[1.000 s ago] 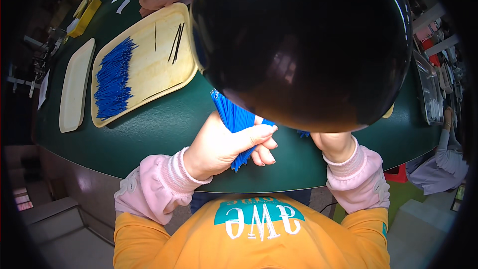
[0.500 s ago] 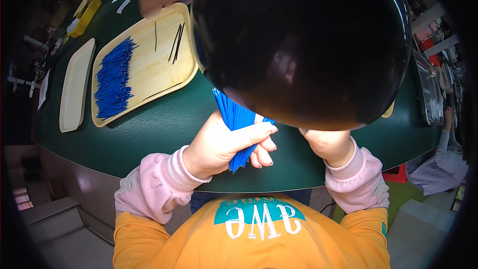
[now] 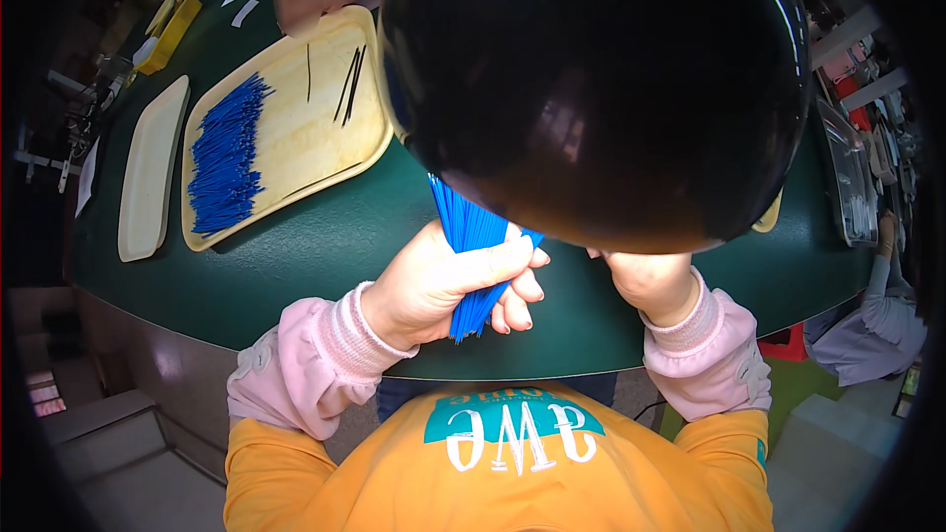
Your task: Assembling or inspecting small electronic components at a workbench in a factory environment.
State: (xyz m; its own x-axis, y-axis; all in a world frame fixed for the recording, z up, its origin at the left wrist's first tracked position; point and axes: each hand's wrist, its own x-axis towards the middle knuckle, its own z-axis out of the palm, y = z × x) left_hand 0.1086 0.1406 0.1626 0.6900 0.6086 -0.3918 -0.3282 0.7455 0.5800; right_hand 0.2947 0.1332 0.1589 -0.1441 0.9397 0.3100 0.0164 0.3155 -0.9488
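Note:
My left hand point(image 3: 424, 281) is wrapped round a bundle of thin blue wires point(image 3: 478, 227), holding it tilted over the near part of the table. The bundle's upper end leans slightly left and passes partly behind a large glossy black dome point(image 3: 601, 89). Just below the dome's lower edge, my right hand point(image 3: 655, 284) shows only its back and wrist. Its fingers are mostly hidden by the dome, so what they touch is not visible. To the left, a cream tray point(image 3: 325, 153) bears a pile of similar blue wires point(image 3: 227, 153) and several thin black strips point(image 3: 349, 87).
A narrow cream tray point(image 3: 148, 177) stands at the left on the green table point(image 3: 325, 276). Farther back is a yellow bin point(image 3: 169, 34). A clear box point(image 3: 852, 177) lies near the right edge, where another person's sleeve point(image 3: 882, 320) shows. The dome blocks much of the table.
The blue wire bundle in my left hand has tilted slightly, its upper end shifting a little right. My right hand has moved very little under the dome's edge.

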